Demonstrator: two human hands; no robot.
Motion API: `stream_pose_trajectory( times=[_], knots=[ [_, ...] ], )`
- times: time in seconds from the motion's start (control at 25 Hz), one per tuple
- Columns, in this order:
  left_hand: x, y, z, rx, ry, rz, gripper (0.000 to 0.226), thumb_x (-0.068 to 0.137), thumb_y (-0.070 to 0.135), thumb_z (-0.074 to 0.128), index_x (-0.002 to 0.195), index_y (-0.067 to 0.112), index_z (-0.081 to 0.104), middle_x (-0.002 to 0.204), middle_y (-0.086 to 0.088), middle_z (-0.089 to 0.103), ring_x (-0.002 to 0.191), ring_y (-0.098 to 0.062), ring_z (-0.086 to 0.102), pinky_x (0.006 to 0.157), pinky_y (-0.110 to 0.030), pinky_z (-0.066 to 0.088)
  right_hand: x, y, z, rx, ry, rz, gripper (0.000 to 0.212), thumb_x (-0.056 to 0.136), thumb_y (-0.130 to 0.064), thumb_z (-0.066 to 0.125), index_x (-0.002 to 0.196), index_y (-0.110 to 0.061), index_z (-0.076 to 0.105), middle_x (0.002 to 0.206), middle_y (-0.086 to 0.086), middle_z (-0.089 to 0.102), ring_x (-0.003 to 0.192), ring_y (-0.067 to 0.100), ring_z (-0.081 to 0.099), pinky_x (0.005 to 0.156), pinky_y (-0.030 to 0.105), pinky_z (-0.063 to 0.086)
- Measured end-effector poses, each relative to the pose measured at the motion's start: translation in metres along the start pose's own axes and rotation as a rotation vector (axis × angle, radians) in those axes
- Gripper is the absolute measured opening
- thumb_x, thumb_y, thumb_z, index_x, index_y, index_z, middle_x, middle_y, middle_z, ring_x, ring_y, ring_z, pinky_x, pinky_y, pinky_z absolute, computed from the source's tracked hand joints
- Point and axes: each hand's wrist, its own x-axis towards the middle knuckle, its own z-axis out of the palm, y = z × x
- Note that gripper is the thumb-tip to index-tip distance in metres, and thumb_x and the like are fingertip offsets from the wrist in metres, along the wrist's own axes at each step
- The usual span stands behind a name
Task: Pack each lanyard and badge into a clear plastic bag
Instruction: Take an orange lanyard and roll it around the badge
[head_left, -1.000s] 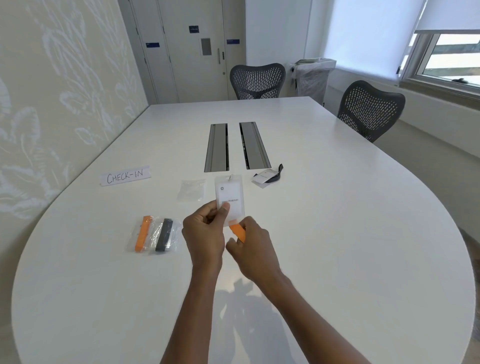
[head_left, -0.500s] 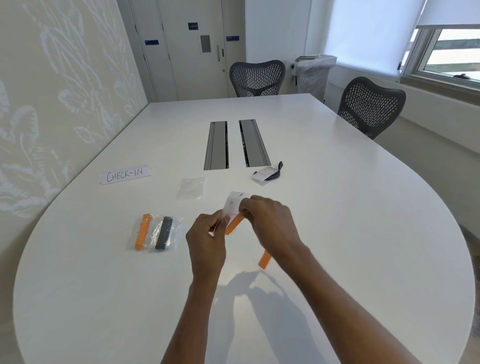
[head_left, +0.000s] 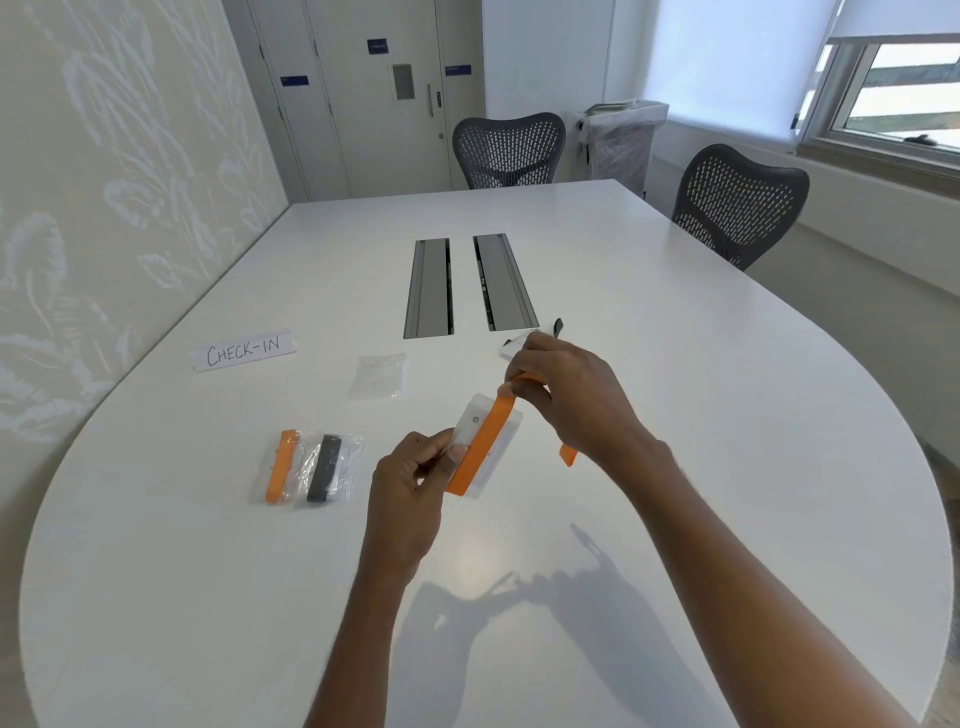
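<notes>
Now, head view, the only one. The badge (head_left: 508, 435) is held in the air over the middle of the table (head_left: 701, 415), toward its near edge, tilted with its top end away from the person.

- The left hand (head_left: 413, 480) pinches the badge's lower left edge between thumb and curled fingers.
- The right hand (head_left: 574, 397) has its fingers curled, pinching a fold of the orange lanyard (head_left: 482, 444) just above the badge's top end.
- The strap runs lengthwise down the badge face, and its free end hangs below the right wrist.

Handling, as judgement:
- Badge: light, flat and fairly stiff, with a slick sleeve. Best gripped by the edges.
- Lanyard: soft flat webbing that will likely spring loose unless kept pressed against the card.
- The empty clear bag (head_left: 378, 375), lying toward the left edge: thin, limp and slippery. Its mouth would need two fingers to open.

Two packed bags (head_left: 306, 467) lie nearer the left edge, one with an orange strap and one with a grey one. A second badge (head_left: 514, 344) with a dark strap lies partly hidden beyond the right hand.

Writing: the paper sign (head_left: 244, 351) near the left edge reads "CHECK-IN", handwritten. The badge print is too small to read.
</notes>
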Motion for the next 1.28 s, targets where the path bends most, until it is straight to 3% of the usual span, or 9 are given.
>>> stream_pose_trajectory(
  times=[0.2,0.28,0.36,0.52,0.6,0.72,0.92,1.12,1.28],
  knots=[
    [-0.004,0.009,-0.015,-0.354,-0.250,-0.129,0.029,0.098,0.033,0.072,0.124,0.025,0.079,0.115,-0.014,0.075,0.114,-0.029,0.071,0.105,-0.041,0.055,0.009,0.022,0.000,0.362,-0.180,0.080,0.012,0.097,-0.016,0.074,0.085,-0.015,0.076,0.075,-0.014,0.065,0.071,-0.002,0.058,0.068,0.008,0.040],
    [-0.005,0.013,-0.018,-0.558,-0.360,-0.218,0.037,0.095,0.032,0.077,0.128,0.015,0.077,0.131,-0.015,0.074,0.127,-0.031,0.068,0.109,-0.040,0.054,0.009,0.029,0.006,0.541,-0.253,0.165,0.015,0.099,-0.018,0.072,0.085,-0.013,0.076,0.075,-0.010,0.071,0.069,0.001,0.059,0.073,0.017,0.047],
    [-0.006,0.019,-0.018,-0.721,-0.412,-0.313,0.040,0.093,0.027,0.079,0.129,0.011,0.075,0.138,-0.015,0.071,0.130,-0.028,0.067,0.104,-0.034,0.057,0.002,0.031,0.021,0.723,-0.326,0.256,0.018,0.103,-0.016,0.067,0.088,-0.009,0.074,0.079,0.007,0.069,0.075,0.019,0.057,0.075,0.036,0.047],
    [-0.007,0.029,-0.007,-0.954,-0.382,-0.423,0.040,0.091,0.019,0.078,0.129,0.008,0.075,0.138,-0.017,0.070,0.127,-0.026,0.069,0.096,-0.030,0.060,-0.029,0.016,0.065,1.131,-0.442,0.450,0.020,0.104,-0.010,0.054,0.098,0.001,0.069,0.089,0.020,0.057,0.075,0.024,0.044,0.066,0.032,0.037],
    [-0.006,0.033,-0.002,-1.030,-0.328,-0.442,0.041,0.087,0.019,0.079,0.127,0.007,0.076,0.136,-0.018,0.071,0.123,-0.025,0.072,0.094,-0.029,0.061,-0.048,0.001,0.087,1.318,-0.457,0.559,0.020,0.104,-0.013,0.046,0.094,-0.007,0.062,0.077,0.013,0.048,0.062,0.019,0.034,0.058,0.029,0.026],
    [-0.002,0.037,0.004,-0.994,-0.217,-0.475,0.032,0.088,0.017,0.072,0.118,0.008,0.081,0.131,-0.018,0.074,0.118,-0.024,0.074,0.091,-0.028,0.063,-0.068,-0.020,0.109,1.572,-0.299,0.746,0.027,0.109,-0.020,0.035,0.088,-0.015,0.051,0.065,-0.001,0.038,0.054,0.011,0.024,0.051,0.024,0.022],
    [0.003,0.037,0.001,-0.883,0.006,-0.457,0.019,0.082,0.013,0.072,0.093,0.014,0.087,0.111,-0.011,0.082,0.098,-0.018,0.080,0.077,-0.024,0.065,-0.084,-0.042,0.119,1.204,-0.039,0.584,0.019,0.112,-0.032,0.045,0.097,-0.023,0.052,0.072,0.001,0.044,0.055,0.015,0.028,0.050,0.028,0.026],
    [0.009,0.034,0.002,-0.791,0.151,-0.429,0.016,0.094,0.006,0.070,0.105,0.011,0.080,0.105,-0.009,0.083,0.094,-0.019,0.080,0.076,-0.024,0.065,-0.093,-0.063,0.116,1.019,-0.073,0.526,0.032,0.115,-0.019,0.036,0.095,-0.007,0.057,0.068,0.005,0.056,0.055,0.014,0.042,0.051,0.023,0.035],
    [0.007,0.026,0.007,-0.672,0.263,-0.381,0.018,0.095,0.008,0.074,0.112,0.011,0.080,0.106,-0.007,0.083,0.098,-0.022,0.078,0.089,-0.034,0.062,-0.095,-0.075,0.106,1.032,-0.120,0.554,0.036,0.116,-0.023,0.034,0.099,-0.007,0.061,0.068,0.002,0.065,0.054,0.016,0.047,0.052,0.024,0.041]
  ],
)
